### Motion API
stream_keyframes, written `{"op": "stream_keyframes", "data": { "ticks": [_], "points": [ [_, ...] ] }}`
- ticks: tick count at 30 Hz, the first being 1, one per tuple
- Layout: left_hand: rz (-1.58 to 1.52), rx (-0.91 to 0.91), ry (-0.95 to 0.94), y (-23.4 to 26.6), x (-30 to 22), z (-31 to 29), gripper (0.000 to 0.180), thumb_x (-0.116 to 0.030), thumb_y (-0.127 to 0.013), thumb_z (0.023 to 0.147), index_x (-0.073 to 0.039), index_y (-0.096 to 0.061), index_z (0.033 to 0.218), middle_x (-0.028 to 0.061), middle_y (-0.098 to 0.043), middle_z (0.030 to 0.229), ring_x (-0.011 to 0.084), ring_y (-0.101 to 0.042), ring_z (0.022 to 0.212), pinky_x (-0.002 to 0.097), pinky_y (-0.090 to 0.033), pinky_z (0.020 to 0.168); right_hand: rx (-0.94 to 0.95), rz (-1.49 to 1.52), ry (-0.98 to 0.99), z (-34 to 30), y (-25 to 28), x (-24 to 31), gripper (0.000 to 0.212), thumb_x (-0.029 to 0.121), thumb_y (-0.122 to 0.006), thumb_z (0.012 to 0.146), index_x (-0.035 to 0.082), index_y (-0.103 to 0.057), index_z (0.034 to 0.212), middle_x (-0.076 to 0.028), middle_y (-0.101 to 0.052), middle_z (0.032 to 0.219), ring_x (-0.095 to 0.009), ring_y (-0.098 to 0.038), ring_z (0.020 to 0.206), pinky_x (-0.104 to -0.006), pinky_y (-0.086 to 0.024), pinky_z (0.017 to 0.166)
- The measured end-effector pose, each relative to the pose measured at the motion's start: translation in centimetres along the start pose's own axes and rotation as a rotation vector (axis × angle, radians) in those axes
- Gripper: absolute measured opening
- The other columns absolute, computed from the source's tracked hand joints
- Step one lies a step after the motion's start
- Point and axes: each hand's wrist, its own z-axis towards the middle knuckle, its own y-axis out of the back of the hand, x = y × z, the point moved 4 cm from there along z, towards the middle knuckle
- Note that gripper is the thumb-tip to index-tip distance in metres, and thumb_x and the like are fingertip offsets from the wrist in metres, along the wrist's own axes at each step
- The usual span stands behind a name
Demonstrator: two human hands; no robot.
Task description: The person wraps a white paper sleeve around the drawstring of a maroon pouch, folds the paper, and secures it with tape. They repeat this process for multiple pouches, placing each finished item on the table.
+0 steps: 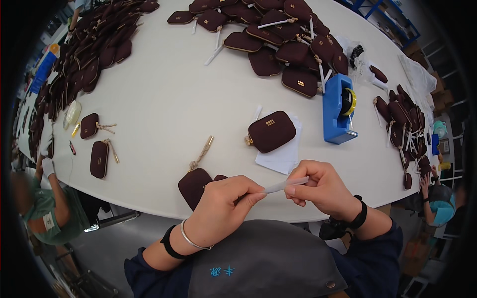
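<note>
A narrow white paper strip point(276, 187) is stretched between my two hands, just over the near edge of the table. My left hand point(223, 202) pinches one end between thumb and fingers. The other end is pinched by my right hand point(320, 188), with its tip sticking out past the thumb. Beside my left hand lies a dark brown zip pouch point(194, 185) with a knotted tan cord, and another brown pouch is mostly hidden behind that hand. Beyond my right hand, a brown pouch point(272, 132) with gold lettering rests on white paper sheets point(277, 160).
A blue tape dispenser point(334, 111) holding yellow tape stands to the right. Brown pouches form a large pile point(283, 42) at the back, another pile point(89, 54) far left and a smaller one point(405, 119) right. Two single pouches point(99, 160) lie left. People work at both sides.
</note>
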Motion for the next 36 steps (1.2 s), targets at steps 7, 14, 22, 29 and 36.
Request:
{"op": "stream_keyframes", "data": {
  "ticks": [7, 14, 22, 29, 36],
  "points": [
    [-0.061, -0.074, 0.001, -0.1, -0.4, -0.3, 0.004, 0.0, -0.067, 0.087, 0.001, -0.065, 0.083, 0.008, -0.065, 0.077, 0.0152, -0.058, 0.057, 0.0255, -0.045, 0.05, -0.096, -0.035, 0.074, -0.2, -0.5, -0.4, 0.009, 0.001, -0.065, 0.091, -0.001, -0.058, 0.087, -0.011, -0.065, 0.083, -0.011, -0.059, 0.067, -0.0235, -0.047, 0.057],
    [0.015, -0.091, -0.041, -0.3, -0.3, -0.7, 0.007, 0.002, -0.069, 0.083, 0.002, -0.064, 0.089, 0.0078, -0.063, 0.08, 0.017, -0.058, 0.06, 0.0272, -0.046, 0.052, -0.111, -0.065, 0.208, -0.3, -0.7, -1.2, 0.009, 0.002, -0.069, 0.089, -0.002, -0.061, 0.088, -0.005, -0.065, 0.089, -0.005, -0.056, 0.075, -0.0198, -0.045, 0.063],
    [0.173, 0.021, -0.135, 0.0, -0.9, -0.6, 0.013, 0.002, -0.071, 0.082, 0.002, -0.066, 0.094, 0.0085, -0.056, 0.083, 0.0182, -0.054, 0.066, 0.029, -0.042, 0.055, -0.091, -0.175, 0.194, -0.6, -1.0, -1.3, 0.01, 0.001, -0.068, 0.089, -0.003, -0.063, 0.097, -0.004, -0.063, 0.091, -0.006, -0.054, 0.077, -0.0211, -0.044, 0.064],
    [0.15, 0.144, -0.165, 0.1, -1.9, 0.7, 0.005, -0.001, -0.069, 0.084, 0.0, -0.065, 0.088, 0.0092, -0.059, 0.074, 0.0222, -0.056, 0.062, 0.0307, -0.042, 0.055, -0.037, -0.381, 0.376, -1.2, -1.0, 0.0, 0.012, 0.007, -0.069, 0.089, 0.001, -0.067, 0.099, -0.002, -0.066, 0.087, -0.007, -0.055, 0.073, -0.0213, -0.043, 0.064],
    [0.167, 0.143, -0.169, -0.6, -3.0, 1.0, 0.006, -0.006, -0.068, 0.086, -0.002, -0.064, 0.085, 0.0085, -0.061, 0.07, 0.0246, -0.058, 0.058, 0.0324, -0.045, 0.053, -0.066, -0.209, 0.281, -2.5, -0.4, 1.3, 0.013, 0.008, -0.061, 0.094, 0.0, -0.068, 0.102, -0.004, -0.066, 0.084, -0.008, -0.055, 0.068, -0.0223, -0.043, 0.062]
  ]
}}
